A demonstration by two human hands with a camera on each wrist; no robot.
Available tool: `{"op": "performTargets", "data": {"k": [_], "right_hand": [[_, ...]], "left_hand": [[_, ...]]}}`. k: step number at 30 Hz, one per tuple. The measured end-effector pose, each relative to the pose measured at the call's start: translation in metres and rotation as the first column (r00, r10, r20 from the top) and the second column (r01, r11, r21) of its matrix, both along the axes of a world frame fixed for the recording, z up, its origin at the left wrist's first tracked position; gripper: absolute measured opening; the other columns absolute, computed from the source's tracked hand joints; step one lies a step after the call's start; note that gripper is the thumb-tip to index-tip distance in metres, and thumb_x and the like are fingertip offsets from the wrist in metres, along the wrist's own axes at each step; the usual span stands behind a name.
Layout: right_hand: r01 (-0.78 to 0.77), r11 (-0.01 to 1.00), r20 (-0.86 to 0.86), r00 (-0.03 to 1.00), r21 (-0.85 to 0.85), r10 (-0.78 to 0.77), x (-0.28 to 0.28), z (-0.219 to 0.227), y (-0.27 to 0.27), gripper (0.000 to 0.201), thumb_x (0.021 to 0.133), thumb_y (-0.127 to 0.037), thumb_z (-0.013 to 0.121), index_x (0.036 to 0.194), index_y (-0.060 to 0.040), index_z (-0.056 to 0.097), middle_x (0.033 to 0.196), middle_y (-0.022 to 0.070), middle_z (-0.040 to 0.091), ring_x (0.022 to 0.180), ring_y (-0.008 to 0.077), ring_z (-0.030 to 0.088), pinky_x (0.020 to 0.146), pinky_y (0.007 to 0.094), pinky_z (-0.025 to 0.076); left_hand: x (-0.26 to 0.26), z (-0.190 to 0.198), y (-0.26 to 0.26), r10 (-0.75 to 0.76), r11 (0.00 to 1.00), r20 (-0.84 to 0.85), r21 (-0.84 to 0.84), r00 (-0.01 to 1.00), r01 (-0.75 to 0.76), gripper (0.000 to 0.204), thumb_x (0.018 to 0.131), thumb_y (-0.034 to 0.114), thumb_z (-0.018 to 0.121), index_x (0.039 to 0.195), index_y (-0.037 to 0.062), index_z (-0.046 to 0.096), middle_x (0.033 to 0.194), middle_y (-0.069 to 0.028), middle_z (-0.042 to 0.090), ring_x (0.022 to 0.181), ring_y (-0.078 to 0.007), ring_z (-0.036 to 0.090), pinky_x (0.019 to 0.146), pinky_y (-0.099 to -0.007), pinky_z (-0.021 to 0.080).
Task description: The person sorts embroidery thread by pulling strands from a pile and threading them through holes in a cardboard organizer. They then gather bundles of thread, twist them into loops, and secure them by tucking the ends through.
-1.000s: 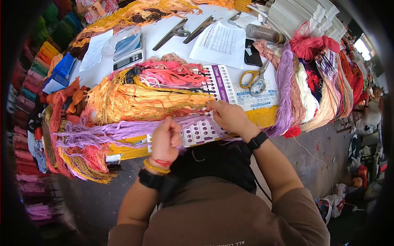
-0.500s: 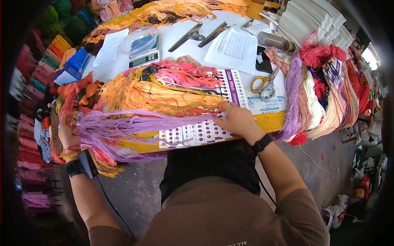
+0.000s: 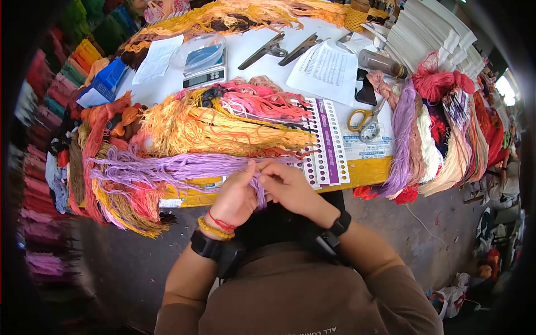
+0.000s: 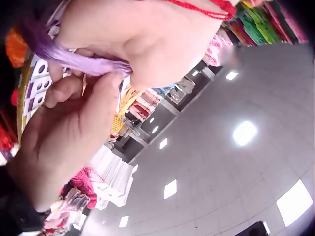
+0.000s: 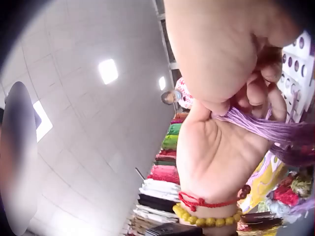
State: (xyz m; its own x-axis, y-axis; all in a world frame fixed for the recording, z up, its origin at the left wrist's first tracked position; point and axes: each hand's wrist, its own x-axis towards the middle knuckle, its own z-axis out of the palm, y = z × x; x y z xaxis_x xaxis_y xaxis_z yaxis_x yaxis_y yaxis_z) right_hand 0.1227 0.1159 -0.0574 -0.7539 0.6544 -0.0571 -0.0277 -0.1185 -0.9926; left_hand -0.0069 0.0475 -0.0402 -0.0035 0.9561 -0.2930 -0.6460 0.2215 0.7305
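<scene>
Both hands meet at the table's front edge. The left hand (image 3: 235, 200), with a red cord and yellow beads at its wrist, pinches lilac thread (image 3: 167, 167) near its end. Against it, the right hand (image 3: 290, 187) pinches the same strands; in the right wrist view the thread (image 5: 251, 125) crosses the left palm (image 5: 216, 152). The left wrist view shows thread (image 4: 83, 63) between the fingertips of both hands. The lilac bundle lies leftward across the table. Punched white cards (image 3: 335, 151) with purple strips lie just right of the hands, partly under orange thread (image 3: 223, 131).
Scissors (image 3: 365, 124) lie right of the cards. Behind are two black clips (image 3: 265, 50), printed sheets (image 3: 324, 72), a scale (image 3: 206, 77), a phone (image 3: 365, 92) and a bottle (image 3: 382, 63). More thread bundles (image 3: 402, 128) hang over the front edge at the right.
The left hand has come back from the far left end of the lilac bundle to the right hand. The right hand has moved left and toward the body, off the cards.
</scene>
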Motion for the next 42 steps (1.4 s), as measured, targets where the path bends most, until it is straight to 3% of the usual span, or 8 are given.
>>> {"op": "performTargets", "data": {"k": [5, 13, 17, 20, 22, 25, 34, 42], "right_hand": [[0.029, 0.987, -0.032, 0.999, -0.158, -0.034, 0.011, 0.007, 0.002, 0.013, 0.088, -0.014, 0.052, 0.091, -0.0016, 0.056, 0.103, 0.0048, 0.06, 0.053, 0.0054, 0.05, 0.049, 0.0178, 0.041], [0.016, 0.93, -0.136, 0.988, -0.367, -0.071, 0.012, 0.004, 0.004, 0.009, 0.086, -0.008, 0.053, 0.091, -0.0017, 0.055, 0.069, 0.0003, 0.053, 0.052, 0.0045, 0.048, 0.044, 0.0171, 0.035], [0.07, 0.948, -0.083, 0.992, -0.309, -0.1, 0.009, 0.009, -0.006, 0.011, 0.084, -0.009, 0.055, 0.092, -0.002, 0.055, 0.068, -0.0006, 0.053, 0.051, 0.0033, 0.046, 0.043, 0.0169, 0.034], [0.026, 0.984, 0.037, 0.999, -0.174, -0.02, 0.01, 0.008, -0.008, 0.014, 0.083, -0.013, 0.059, 0.093, -0.0038, 0.056, 0.061, -0.0036, 0.049, 0.05, 0.0028, 0.043, 0.044, 0.0184, 0.031], [-0.04, 0.997, 0.083, 0.996, 0.073, 0.033, 0.012, 0.002, -0.007, 0.014, 0.081, -0.013, 0.063, 0.089, -0.0033, 0.057, 0.059, -0.0056, 0.048, 0.052, 0.001, 0.04, 0.045, 0.0189, 0.03], [-0.045, 0.992, 0.144, 0.989, 0.115, 0.029, 0.01, 0.002, -0.009, 0.012, 0.081, -0.013, 0.062, 0.086, -0.0029, 0.058, 0.058, -0.0066, 0.047, 0.052, 0.0003, 0.038, 0.046, 0.0191, 0.029], [-0.026, 0.999, 0.082, 0.996, -0.028, 0.028, 0.012, -0.009, -0.008, 0.007, 0.085, -0.008, 0.057, 0.087, -0.002, 0.056, 0.073, -0.0023, 0.056, 0.064, 0.0012, 0.048, 0.056, 0.0177, 0.038], [-0.027, 0.997, 0.12, 0.992, -0.07, 0.035, 0.013, 0.007, -0.012, 0.012, 0.085, -0.016, 0.058, 0.085, -0.0042, 0.056, 0.065, -0.0032, 0.054, 0.055, 0.0013, 0.045, 0.048, 0.0173, 0.034]], "left_hand": [[-0.005, 0.003, -0.005, -0.077, 0.996, 0.094, -0.037, 0.993, 0.081, 0.046, 0.094, 0.038, 0.037, 0.117, -0.0008, 0.047, 0.106, -0.01, 0.057, 0.093, -0.0209, 0.058, 0.081, -0.0344, 0.048], [-0.002, 0.012, -0.01, 0.129, 0.989, 0.053, -0.081, 0.99, -0.124, 0.043, 0.094, 0.035, 0.039, 0.114, -0.0011, 0.049, 0.104, -0.0106, 0.058, 0.09, -0.02, 0.059, 0.08, -0.0343, 0.048], [-0.004, 0.015, -0.012, 0.109, 0.992, 0.066, -0.068, 0.992, -0.105, 0.039, 0.094, 0.031, 0.04, 0.112, -0.0022, 0.051, 0.103, -0.0099, 0.059, 0.091, -0.0184, 0.059, 0.076, -0.0304, 0.049], [-0.003, 0.012, -0.012, 0.07, 0.997, 0.051, -0.027, 0.996, -0.068, 0.039, 0.094, 0.03, 0.04, 0.112, -0.0028, 0.051, 0.105, -0.0109, 0.058, 0.094, -0.0193, 0.058, 0.077, -0.0303, 0.049], [0.001, 0.014, -0.011, 0.072, 0.997, 0.039, -0.021, 0.997, -0.071, 0.038, 0.095, 0.028, 0.04, 0.113, -0.0032, 0.052, 0.107, -0.0112, 0.058, 0.095, -0.0195, 0.058, 0.079, -0.031, 0.049], [0.0, 0.013, -0.011, 0.057, 0.998, 0.02, -0.007, 0.998, -0.057, 0.037, 0.095, 0.027, 0.04, 0.113, -0.0034, 0.052, 0.107, -0.0111, 0.058, 0.095, -0.0195, 0.058, 0.079, -0.0309, 0.049], [-0.006, 0.016, -0.018, 0.093, 0.994, -0.03, -0.054, 0.995, -0.094, 0.032, 0.09, 0.015, 0.049, 0.119, 0.0002, 0.048, 0.105, -0.0076, 0.057, 0.095, -0.0156, 0.057, 0.078, -0.0289, 0.049], [-0.005, 0.012, -0.021, 0.093, 0.996, -0.07, -0.012, 0.993, -0.094, 0.043, 0.085, 0.001, 0.054, 0.126, 0.0038, 0.042, 0.09, -0.0029, 0.056, 0.08, -0.0115, 0.058, 0.069, -0.0253, 0.051]]}}
